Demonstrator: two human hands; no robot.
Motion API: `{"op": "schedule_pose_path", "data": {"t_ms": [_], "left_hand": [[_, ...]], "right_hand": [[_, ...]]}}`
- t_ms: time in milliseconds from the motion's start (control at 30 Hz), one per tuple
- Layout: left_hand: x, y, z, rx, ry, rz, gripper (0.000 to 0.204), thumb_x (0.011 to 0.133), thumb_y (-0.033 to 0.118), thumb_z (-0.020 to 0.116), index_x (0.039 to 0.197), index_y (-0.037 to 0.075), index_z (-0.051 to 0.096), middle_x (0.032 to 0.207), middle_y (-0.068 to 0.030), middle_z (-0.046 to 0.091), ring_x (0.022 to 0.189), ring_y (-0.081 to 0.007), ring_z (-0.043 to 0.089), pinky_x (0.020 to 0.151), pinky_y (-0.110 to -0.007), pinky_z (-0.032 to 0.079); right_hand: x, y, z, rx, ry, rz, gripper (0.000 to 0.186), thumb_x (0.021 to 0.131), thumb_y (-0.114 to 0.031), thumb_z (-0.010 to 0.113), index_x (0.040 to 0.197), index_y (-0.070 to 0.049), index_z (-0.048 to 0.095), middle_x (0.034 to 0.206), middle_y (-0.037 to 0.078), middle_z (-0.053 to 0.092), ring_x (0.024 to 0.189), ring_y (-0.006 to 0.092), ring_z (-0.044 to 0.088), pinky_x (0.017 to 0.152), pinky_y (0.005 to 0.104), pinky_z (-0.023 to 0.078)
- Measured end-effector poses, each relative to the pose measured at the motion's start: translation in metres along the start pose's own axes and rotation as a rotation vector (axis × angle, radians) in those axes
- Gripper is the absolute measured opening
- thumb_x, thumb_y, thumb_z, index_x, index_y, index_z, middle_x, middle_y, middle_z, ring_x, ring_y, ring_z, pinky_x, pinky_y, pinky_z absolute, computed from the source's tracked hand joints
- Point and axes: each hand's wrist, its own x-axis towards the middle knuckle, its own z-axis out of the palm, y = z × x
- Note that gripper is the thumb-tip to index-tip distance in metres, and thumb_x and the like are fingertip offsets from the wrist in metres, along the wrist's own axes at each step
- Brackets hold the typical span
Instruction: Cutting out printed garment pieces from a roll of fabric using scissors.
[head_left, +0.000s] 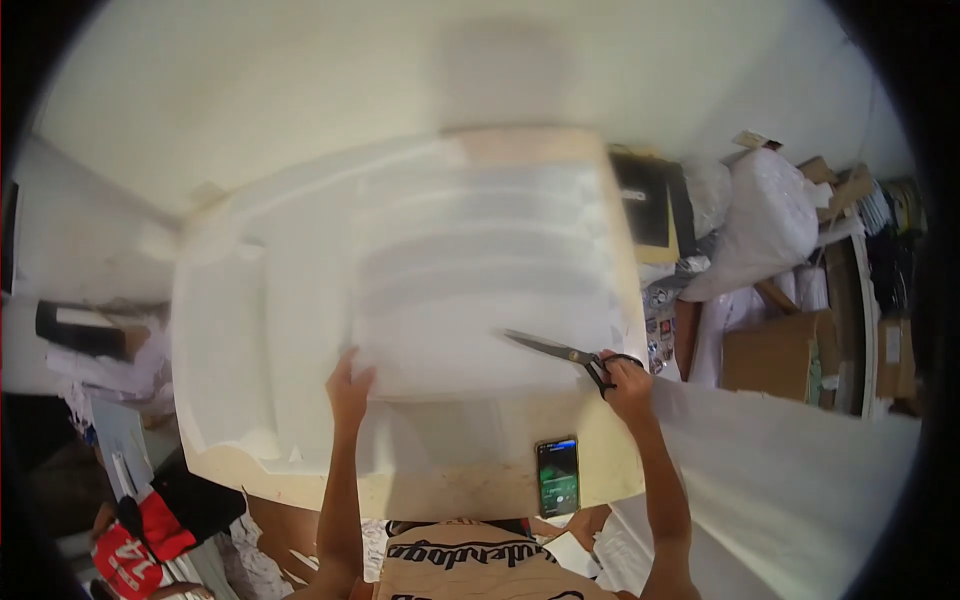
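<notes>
A pale, translucent sheet or stack of sheets, blurred in places, covers the middle of the table. By its near left corner is my left hand, thumb and fingers apart, seemingly touching its edge. My right hand grips a pair of black-handled scissors by the finger loops. Their dark blades point left above the sheet's right part and look closed together. Another white sheet lies flat along the table's left side.
A phone with a lit screen lies at the table's near right edge. Right of the table are plastic-wrapped rolls and a cardboard box. White sheeting spreads beside my right forearm. Red and black cloth sits at the lower left.
</notes>
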Motion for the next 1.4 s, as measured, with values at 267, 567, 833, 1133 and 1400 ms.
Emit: {"op": "schedule_pose_path", "data": {"t_ms": [267, 567, 833, 1133, 1400], "left_hand": [[0.005, -0.047, 0.008, 0.215, -0.086, 0.362, 0.05, 0.086, 0.019, 0.078, 0.131, 0.003, 0.065, 0.121, -0.0227, 0.07, 0.109, -0.0384, 0.067, 0.098, -0.045, 0.051], [-0.091, -0.019, -0.061, 0.568, 0.332, 0.501, 0.06, 0.092, 0.036, 0.077, 0.14, 0.003, 0.059, 0.123, -0.0219, 0.068, 0.107, -0.036, 0.067, 0.092, -0.044, 0.055], [-0.295, -0.129, -0.281, -0.428, -0.152, 0.179, 0.055, 0.11, 0.031, 0.052, 0.155, 0.002, 0.039, 0.131, -0.0192, 0.065, 0.111, -0.0242, 0.066, 0.096, -0.037, 0.052], [-0.564, -0.299, -0.581, -0.684, 0.634, -0.019, 0.025, 0.105, 0.02, 0.063, 0.118, 0.002, 0.053, 0.096, -0.0093, 0.07, 0.09, -0.0139, 0.07, 0.08, -0.027, 0.053], [-0.775, -0.483, -0.718, -0.668, 1.27, -0.142, 0.036, 0.104, 0.029, 0.064, 0.122, -0.002, 0.059, 0.087, -0.0089, 0.073, 0.082, -0.0135, 0.071, 0.074, -0.03, 0.055]], "right_hand": [[-0.023, -0.043, -0.029, 0.089, -0.058, 0.415, 0.023, 0.075, 0.009, 0.065, 0.097, 0.003, 0.065, 0.092, 0.023, 0.071, 0.086, 0.0419, 0.071, 0.073, 0.042, 0.054], [-0.079, -0.193, 0.019, 0.416, 0.214, 0.701, 0.009, 0.086, 0.005, 0.073, 0.092, 0.0, 0.069, 0.077, 0.001, 0.067, 0.071, 0.008, 0.059, 0.063, 0.025, 0.046], [-0.183, -0.567, 0.111, 0.74, -0.243, 0.512, 0.015, 0.081, 0.006, 0.061, 0.094, 0.001, 0.069, 0.076, 0.011, 0.067, 0.07, 0.0156, 0.063, 0.064, 0.0304, 0.049], [-0.346, -0.939, 0.213, 1.026, -1.161, -0.408, 0.024, 0.08, -0.003, 0.086, 0.087, -0.001, 0.064, 0.075, 0.0, 0.063, 0.071, 0.009, 0.061, 0.063, 0.0255, 0.047], [-0.511, -1.19, 0.266, 0.863, -1.798, -0.687, 0.026, 0.088, -0.016, 0.085, 0.087, -0.006, 0.061, 0.068, -0.005, 0.056, 0.057, 0.0033, 0.051, 0.051, 0.0214, 0.037]]}}
